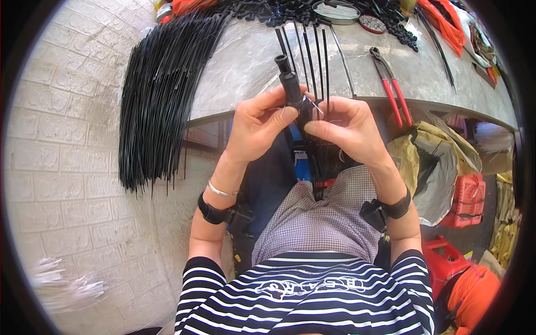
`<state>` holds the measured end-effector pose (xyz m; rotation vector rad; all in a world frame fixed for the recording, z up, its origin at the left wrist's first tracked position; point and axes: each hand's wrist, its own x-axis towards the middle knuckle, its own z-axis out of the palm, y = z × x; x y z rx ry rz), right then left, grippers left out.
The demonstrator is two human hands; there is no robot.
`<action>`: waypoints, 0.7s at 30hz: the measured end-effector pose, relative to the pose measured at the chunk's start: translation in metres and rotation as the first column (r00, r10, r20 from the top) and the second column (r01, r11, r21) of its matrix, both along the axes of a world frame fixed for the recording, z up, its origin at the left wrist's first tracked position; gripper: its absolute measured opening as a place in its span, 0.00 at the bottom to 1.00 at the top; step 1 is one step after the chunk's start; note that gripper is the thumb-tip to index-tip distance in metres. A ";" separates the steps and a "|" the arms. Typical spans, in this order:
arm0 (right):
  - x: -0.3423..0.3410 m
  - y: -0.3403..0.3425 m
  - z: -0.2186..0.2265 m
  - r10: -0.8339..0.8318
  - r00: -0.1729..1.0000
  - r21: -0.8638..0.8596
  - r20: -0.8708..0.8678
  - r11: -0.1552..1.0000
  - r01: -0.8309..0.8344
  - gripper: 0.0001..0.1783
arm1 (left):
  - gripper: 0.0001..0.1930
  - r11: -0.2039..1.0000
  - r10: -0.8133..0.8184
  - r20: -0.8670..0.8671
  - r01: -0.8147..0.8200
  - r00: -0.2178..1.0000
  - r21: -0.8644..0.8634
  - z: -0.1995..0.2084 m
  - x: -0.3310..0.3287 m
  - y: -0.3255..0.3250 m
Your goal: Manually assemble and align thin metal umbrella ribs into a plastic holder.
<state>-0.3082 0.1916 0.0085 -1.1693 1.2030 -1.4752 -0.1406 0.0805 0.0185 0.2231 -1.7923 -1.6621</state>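
Note:
Between my hands, above my lap, is a black tubular umbrella runner (290, 81), tilted with its narrow end away from me. My left hand (259, 123) is closed around its side, thumb and fingers pinching it. My right hand (349, 125) is closed at the runner's lower end, where thin black ribs (319, 162) come together. Some ribs point away over the table edge; others hang down towards my lap, tips bunched. A thin shiny wire (316, 106) sticks out by my right fingers. My right fingertips are partly hidden.
A thick sheaf of black rods (159, 100) overhangs the grey table (240, 61) at left. Red-handled pliers (393, 92) lie at right. Small black parts (268, 11) and a round dish of pins (336, 11) are at the back. A sack (432, 178) and red basket (469, 201) stand right.

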 end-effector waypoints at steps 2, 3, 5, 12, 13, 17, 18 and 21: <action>0.004 0.001 0.001 -0.008 1.000 0.007 0.000 1.000 0.008 0.08 | 0.19 1.000 0.030 0.046 -0.030 0.998 -0.001 0.006 0.001 0.002; 0.009 0.002 0.003 -0.058 0.998 -0.045 0.038 0.997 0.060 0.08 | 0.19 0.999 0.033 0.044 -0.033 0.998 -0.001 0.007 0.003 0.002; 0.014 0.003 0.006 -0.104 0.992 -0.095 0.077 0.989 0.111 0.07 | 0.18 0.999 0.045 0.063 -0.044 0.997 -0.017 0.007 0.004 0.004; 0.022 0.008 0.006 -0.155 0.980 -0.188 0.126 0.966 0.177 0.08 | 0.18 0.997 0.069 0.058 -0.066 0.996 -0.044 0.006 0.006 0.007; 0.024 0.009 0.006 -0.171 0.969 -0.216 0.177 0.954 0.207 0.08 | 0.18 0.997 0.063 0.059 -0.061 0.996 -0.036 0.007 0.005 0.008; 0.021 0.010 0.014 -0.181 0.966 -0.171 0.185 0.962 0.213 0.10 | 0.18 0.997 0.059 0.059 -0.057 0.996 -0.046 0.007 0.004 0.009; 0.019 0.009 0.011 -0.168 0.976 -0.187 0.141 0.963 0.193 0.11 | 0.18 0.997 0.059 0.059 -0.056 0.997 -0.047 0.008 0.003 0.008; 0.014 0.011 0.009 -0.159 0.984 -0.188 0.075 0.967 0.170 0.11 | 0.18 0.994 0.048 0.086 -0.040 0.995 -0.099 0.010 0.002 0.007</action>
